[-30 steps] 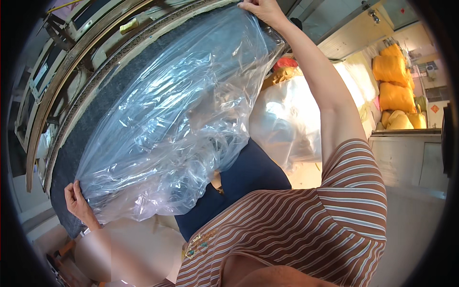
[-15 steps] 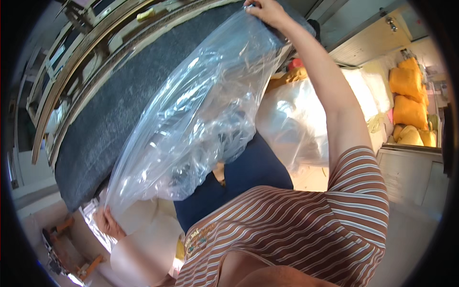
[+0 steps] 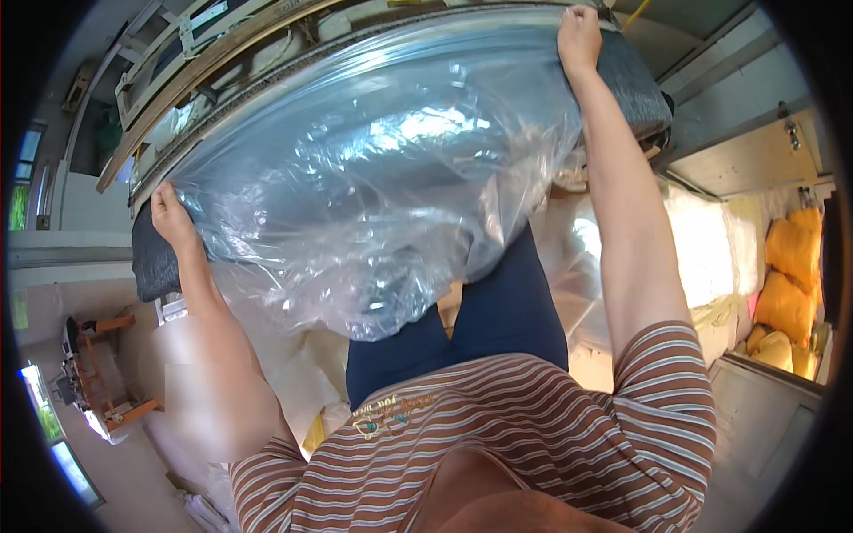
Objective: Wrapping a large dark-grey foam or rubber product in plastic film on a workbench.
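Since a moment ago my left hand (image 3: 171,216) has risen, and with my right hand (image 3: 578,37), fingers pinch the clear plastic bag (image 3: 373,195) stretched over the dark cushion (image 3: 635,84).

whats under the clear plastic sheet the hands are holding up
Under the clear plastic sheet lies a long dark grey cushion, bare at both ends beside the left hand and right hand. Glare hides its middle surface.

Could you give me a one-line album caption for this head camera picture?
Left hand and right hand stretch a clear plastic sheet across a long dark cushion.
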